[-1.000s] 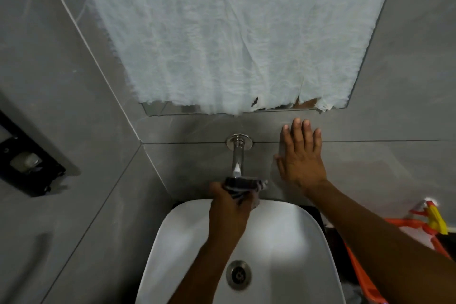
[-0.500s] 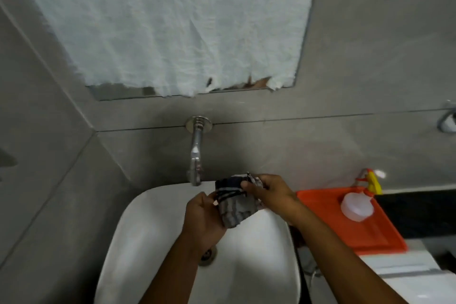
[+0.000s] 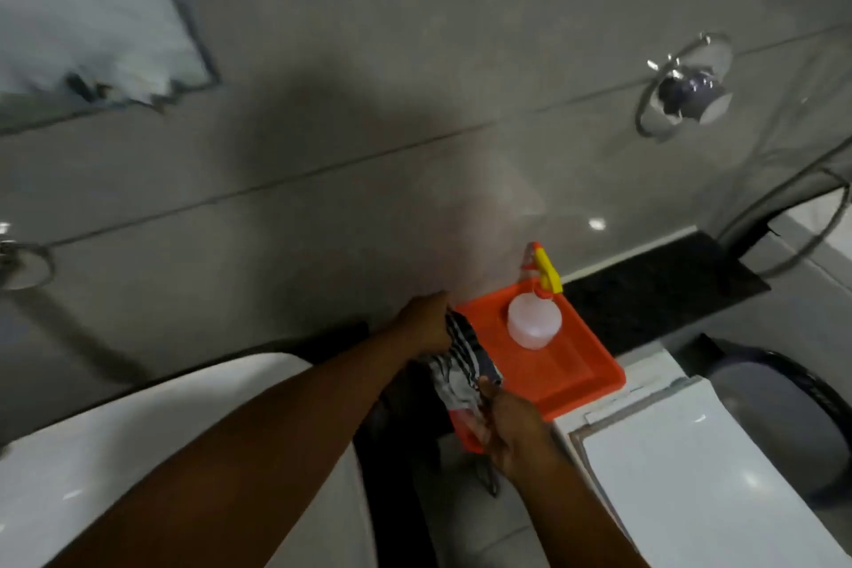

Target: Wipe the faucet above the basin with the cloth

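Observation:
The striped grey cloth (image 3: 461, 367) hangs stretched between both hands, over the left edge of an orange tray (image 3: 571, 364). My left hand (image 3: 426, 321) grips its upper end and my right hand (image 3: 509, 431) grips its lower end. The white basin (image 3: 115, 452) fills the lower left, partly under my left forearm. Only the round wall flange of the faucet (image 3: 20, 265) shows at the far left edge; its spout is out of view.
A clear spray bottle with a yellow trigger (image 3: 535, 318) stands in the tray. On the grey tiled wall at upper right hangs a chrome towel ring (image 3: 682, 88). A white toilet tank lid (image 3: 701, 475) lies at lower right, with a dark bin (image 3: 783, 420) beside it.
My view has swung right, away from the faucet and basin. Both hands carried the cloth from above the basin over to the orange tray's edge; a second ago only the left hand held it at the spout.

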Tool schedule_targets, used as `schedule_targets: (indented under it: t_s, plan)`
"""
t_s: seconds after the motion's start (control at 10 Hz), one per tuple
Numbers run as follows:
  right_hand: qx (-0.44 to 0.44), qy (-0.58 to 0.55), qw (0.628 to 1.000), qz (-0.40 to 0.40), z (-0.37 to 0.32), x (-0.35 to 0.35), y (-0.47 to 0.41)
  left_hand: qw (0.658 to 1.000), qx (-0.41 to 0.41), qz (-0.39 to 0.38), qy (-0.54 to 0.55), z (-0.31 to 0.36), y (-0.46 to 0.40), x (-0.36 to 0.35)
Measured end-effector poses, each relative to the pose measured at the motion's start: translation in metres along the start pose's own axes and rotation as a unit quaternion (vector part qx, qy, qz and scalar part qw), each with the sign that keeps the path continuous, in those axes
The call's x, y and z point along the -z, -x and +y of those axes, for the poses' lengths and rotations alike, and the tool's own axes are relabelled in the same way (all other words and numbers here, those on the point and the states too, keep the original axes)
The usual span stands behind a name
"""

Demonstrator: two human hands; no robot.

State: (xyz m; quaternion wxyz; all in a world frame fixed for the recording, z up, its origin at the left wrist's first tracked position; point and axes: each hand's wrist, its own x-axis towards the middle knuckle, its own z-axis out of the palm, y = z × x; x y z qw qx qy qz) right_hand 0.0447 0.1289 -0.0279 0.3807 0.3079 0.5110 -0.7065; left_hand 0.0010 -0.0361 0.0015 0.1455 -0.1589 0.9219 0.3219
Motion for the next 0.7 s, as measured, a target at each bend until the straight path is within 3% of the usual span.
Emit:
schedule_targets:
  t_s: [0.1, 0.3, 0.5, 0.6, 0.7]
  plan:
    - [-0.007, 0.028, 0.998, 0.049, -0.004, 0.002, -0.044, 0.993, -0.054, -0.034, -0.1, -0.005, -0.052, -0.05]
    - [-0.023, 0.063, 0.996, 0.061, 0.001, 0.013, -0.089, 0.98, -0.048, -0.074, -0.18, -0.016, -0.083, -0.12]
    - [-0.021, 0.175, 0.984, 0.036, -0.011, -0.003, -0.041, 0.961, -0.054, -0.061, -0.265, -0.008, -0.035, -0.073]
    - [0.025, 0.265, 0.964, 0.005, -0.036, -0.04, 0.015, 0.967, -0.061, -0.025, -0.246, 0.002, 0.005, -0.013]
    - [0.18, 0.313, 0.931, 0.053, -0.061, -0.086, 0.062, 0.963, -0.087, 0.023, -0.253, 0.01, 0.05, 0.053]
